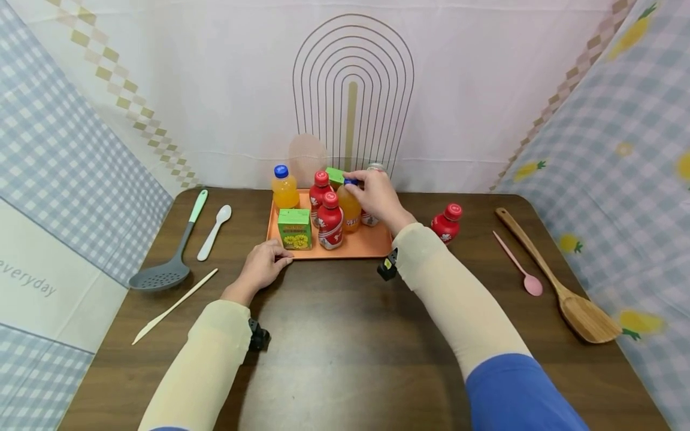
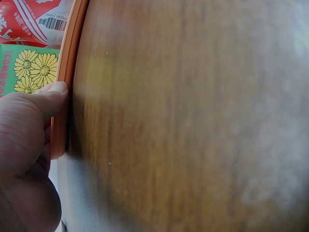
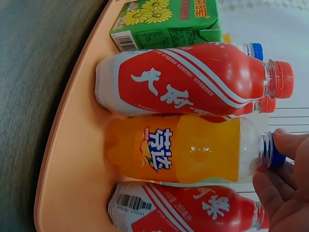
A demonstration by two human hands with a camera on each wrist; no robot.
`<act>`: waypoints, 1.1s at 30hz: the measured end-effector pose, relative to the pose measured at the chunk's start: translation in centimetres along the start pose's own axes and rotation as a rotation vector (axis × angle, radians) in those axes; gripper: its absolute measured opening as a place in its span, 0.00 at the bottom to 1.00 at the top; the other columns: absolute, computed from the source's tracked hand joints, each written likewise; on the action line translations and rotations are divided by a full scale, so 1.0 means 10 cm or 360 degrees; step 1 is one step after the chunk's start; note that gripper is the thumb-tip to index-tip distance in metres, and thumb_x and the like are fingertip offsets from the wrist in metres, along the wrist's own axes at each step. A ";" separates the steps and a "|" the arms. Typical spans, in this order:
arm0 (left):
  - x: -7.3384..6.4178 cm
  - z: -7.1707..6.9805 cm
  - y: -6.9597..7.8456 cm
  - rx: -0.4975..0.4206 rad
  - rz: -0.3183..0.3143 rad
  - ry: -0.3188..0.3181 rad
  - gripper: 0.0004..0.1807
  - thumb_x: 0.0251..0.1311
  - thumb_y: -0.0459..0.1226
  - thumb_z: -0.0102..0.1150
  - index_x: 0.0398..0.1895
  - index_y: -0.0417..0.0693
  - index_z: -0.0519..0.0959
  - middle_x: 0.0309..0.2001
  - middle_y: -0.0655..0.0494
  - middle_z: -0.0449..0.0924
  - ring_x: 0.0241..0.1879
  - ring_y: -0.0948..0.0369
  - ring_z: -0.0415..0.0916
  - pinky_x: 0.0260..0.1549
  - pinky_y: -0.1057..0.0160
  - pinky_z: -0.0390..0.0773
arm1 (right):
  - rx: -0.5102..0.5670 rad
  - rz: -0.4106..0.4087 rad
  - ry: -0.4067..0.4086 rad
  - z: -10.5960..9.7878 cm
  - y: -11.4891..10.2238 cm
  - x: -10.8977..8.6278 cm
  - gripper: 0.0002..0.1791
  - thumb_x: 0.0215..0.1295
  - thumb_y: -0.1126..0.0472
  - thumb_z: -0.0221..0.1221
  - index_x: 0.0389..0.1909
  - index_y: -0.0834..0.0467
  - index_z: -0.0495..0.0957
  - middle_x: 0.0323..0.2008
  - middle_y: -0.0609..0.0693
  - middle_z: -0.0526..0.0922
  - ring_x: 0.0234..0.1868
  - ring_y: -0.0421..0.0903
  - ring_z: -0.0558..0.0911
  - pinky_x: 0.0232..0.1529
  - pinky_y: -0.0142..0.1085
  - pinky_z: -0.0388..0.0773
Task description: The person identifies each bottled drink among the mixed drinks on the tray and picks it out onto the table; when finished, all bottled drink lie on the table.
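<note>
My right hand pinches the blue cap of an orange soda bottle, which stands upright on an orange tray. In the right wrist view, thumb and fingers close round the cap. At the tray's near left corner, my left hand grips the rim, thumb on top. Beside that hand stands a green carton with yellow flowers. Two red bottles sit left of the soda bottle. Another red bottle stands on its other side, partly hidden by my right hand in the head view.
A second orange bottle and another green carton stand toward the tray's back. One red bottle is right of the tray. Left lie a slotted turner, white spoon and pale knife; right, a pink spoon and wooden spatula.
</note>
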State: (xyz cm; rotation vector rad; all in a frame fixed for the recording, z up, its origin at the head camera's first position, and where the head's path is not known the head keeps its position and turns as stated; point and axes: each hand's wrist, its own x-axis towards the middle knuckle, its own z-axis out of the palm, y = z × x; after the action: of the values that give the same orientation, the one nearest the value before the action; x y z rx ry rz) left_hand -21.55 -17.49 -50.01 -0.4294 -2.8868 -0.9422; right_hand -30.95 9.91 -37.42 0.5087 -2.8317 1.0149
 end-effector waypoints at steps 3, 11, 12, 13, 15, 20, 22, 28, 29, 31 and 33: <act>0.01 0.00 0.00 0.0005 -0.0001 -0.0004 0.05 0.60 0.37 0.65 0.32 0.47 0.88 0.27 0.60 0.73 0.30 0.59 0.71 0.32 0.59 0.69 | -0.0001 -0.0022 -0.0021 -0.03 0.02 -0.05 0.18 0.67 0.55 0.60 0.56 0.53 0.80 0.54 0.50 0.81 0.51 0.45 0.78 0.52 0.39 0.75; 0.00 0.00 -0.01 0.0022 0.0022 -0.0002 0.04 0.59 0.36 0.66 0.32 0.46 0.88 0.27 0.60 0.73 0.31 0.59 0.72 0.32 0.57 0.70 | 0.0006 -0.0026 -0.0060 -0.07 0.06 -0.17 0.17 0.66 0.56 0.60 0.55 0.54 0.81 0.54 0.51 0.81 0.51 0.48 0.80 0.50 0.40 0.76; 0.00 0.00 -0.01 0.0018 0.0017 -0.0002 0.04 0.59 0.36 0.66 0.32 0.47 0.88 0.27 0.60 0.73 0.31 0.59 0.72 0.32 0.57 0.70 | 0.0009 -0.0028 -0.0059 -0.08 0.07 -0.19 0.17 0.66 0.56 0.61 0.55 0.54 0.81 0.54 0.51 0.81 0.50 0.47 0.80 0.50 0.40 0.77; 0.00 0.00 0.00 0.0015 0.0014 -0.0003 0.04 0.59 0.36 0.66 0.32 0.47 0.88 0.27 0.60 0.73 0.31 0.59 0.72 0.32 0.57 0.70 | 0.0009 -0.0031 -0.0058 -0.09 0.07 -0.21 0.17 0.66 0.56 0.61 0.55 0.54 0.81 0.53 0.51 0.81 0.49 0.47 0.80 0.49 0.40 0.77; 0.00 -0.01 0.00 0.0009 0.0006 -0.0008 0.04 0.59 0.36 0.66 0.32 0.47 0.88 0.27 0.60 0.73 0.30 0.59 0.72 0.32 0.57 0.70 | 0.0016 -0.0040 -0.0059 -0.10 0.07 -0.25 0.17 0.66 0.56 0.61 0.54 0.54 0.81 0.53 0.52 0.82 0.48 0.47 0.81 0.49 0.40 0.77; 0.00 -0.01 0.01 0.0015 0.0000 -0.0020 0.04 0.59 0.36 0.66 0.32 0.47 0.88 0.27 0.59 0.73 0.30 0.59 0.72 0.32 0.57 0.70 | 0.0033 -0.0061 -0.0093 -0.17 0.09 -0.34 0.17 0.65 0.58 0.61 0.55 0.54 0.81 0.51 0.51 0.82 0.46 0.46 0.81 0.45 0.38 0.79; 0.00 -0.01 0.01 0.0015 -0.0007 -0.0026 0.04 0.59 0.36 0.65 0.33 0.47 0.88 0.27 0.59 0.73 0.30 0.59 0.71 0.32 0.58 0.69 | 0.0046 -0.0059 -0.0111 -0.20 0.09 -0.38 0.17 0.65 0.59 0.61 0.55 0.54 0.81 0.50 0.51 0.83 0.44 0.45 0.81 0.42 0.37 0.80; 0.01 -0.01 0.02 0.0009 -0.0031 -0.0041 0.05 0.60 0.37 0.65 0.33 0.47 0.88 0.28 0.59 0.73 0.30 0.59 0.70 0.32 0.59 0.68 | 0.0057 -0.0041 -0.0151 -0.28 0.09 -0.47 0.17 0.65 0.58 0.61 0.55 0.54 0.81 0.49 0.50 0.83 0.37 0.45 0.79 0.39 0.35 0.80; 0.01 -0.01 0.02 0.0009 -0.0033 -0.0039 0.05 0.60 0.37 0.65 0.33 0.47 0.88 0.28 0.58 0.73 0.30 0.58 0.70 0.32 0.59 0.68 | 0.0050 -0.0041 -0.0157 -0.29 0.09 -0.47 0.17 0.65 0.58 0.61 0.55 0.54 0.81 0.49 0.50 0.83 0.37 0.45 0.79 0.40 0.35 0.80; 0.01 -0.01 0.02 0.0010 -0.0034 -0.0035 0.05 0.60 0.37 0.65 0.33 0.47 0.88 0.28 0.58 0.74 0.30 0.59 0.71 0.33 0.59 0.68 | 0.0035 -0.0032 -0.0163 -0.31 0.10 -0.49 0.17 0.65 0.57 0.61 0.55 0.54 0.81 0.50 0.50 0.82 0.38 0.45 0.79 0.40 0.35 0.79; 0.02 -0.01 0.02 0.0010 -0.0035 -0.0035 0.05 0.60 0.37 0.65 0.33 0.47 0.88 0.28 0.58 0.74 0.30 0.59 0.71 0.33 0.59 0.68 | 0.0029 -0.0022 -0.0173 -0.32 0.11 -0.50 0.18 0.65 0.57 0.61 0.55 0.53 0.81 0.51 0.51 0.82 0.39 0.45 0.79 0.41 0.36 0.79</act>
State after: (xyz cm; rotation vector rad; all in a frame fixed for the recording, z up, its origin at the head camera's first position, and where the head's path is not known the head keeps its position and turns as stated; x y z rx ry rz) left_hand -21.65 -17.34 -49.82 -0.4106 -2.9191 -0.9371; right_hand -26.66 14.10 -36.56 0.6019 -2.9110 1.0420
